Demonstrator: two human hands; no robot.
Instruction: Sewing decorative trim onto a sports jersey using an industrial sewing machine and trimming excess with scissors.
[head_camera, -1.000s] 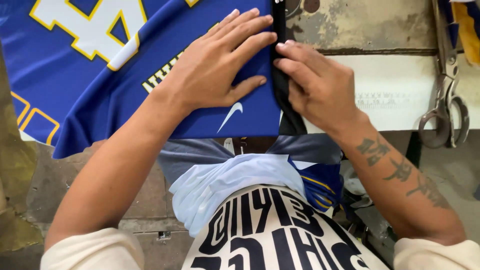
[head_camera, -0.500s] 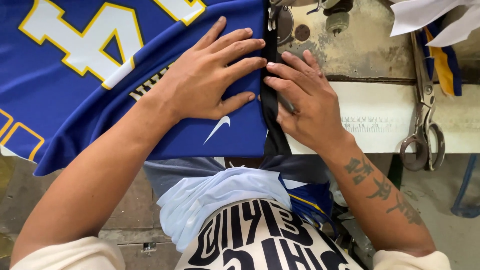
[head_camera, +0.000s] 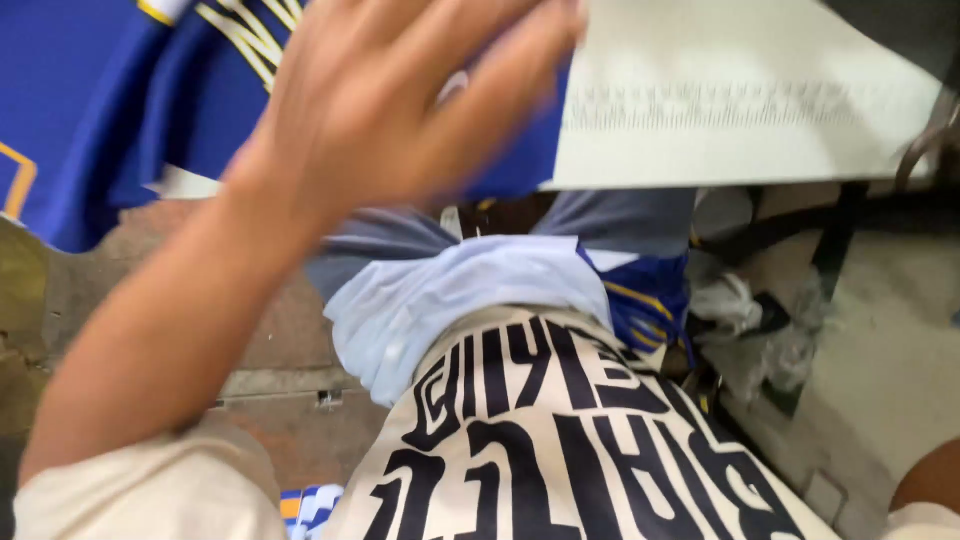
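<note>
My left hand (head_camera: 400, 100) fills the top middle of the head view, blurred by motion. Its fingers are stretched out and apart, lying flat over a blue sports jersey (head_camera: 130, 110) with white and yellow lettering. The jersey hangs over the front edge of a whitish work table (head_camera: 740, 110). My right hand is out of view; only a bit of that arm (head_camera: 935, 480) shows at the bottom right corner. My lap is below, covered by a cream shirt with big black lettering (head_camera: 540, 440).
A pale blue cloth (head_camera: 450, 300) and a bunched blue and yellow garment (head_camera: 645, 300) lie in my lap under the table edge. Metal scissors (head_camera: 930, 140) hang at the right edge. Grey concrete floor (head_camera: 880, 360) shows to the right, with table legs and scraps.
The view has dropped toward my lap. My right hand, which pressed the jersey's dark edge beside the left, has gone out of view. My left hand now looks larger and blurred.
</note>
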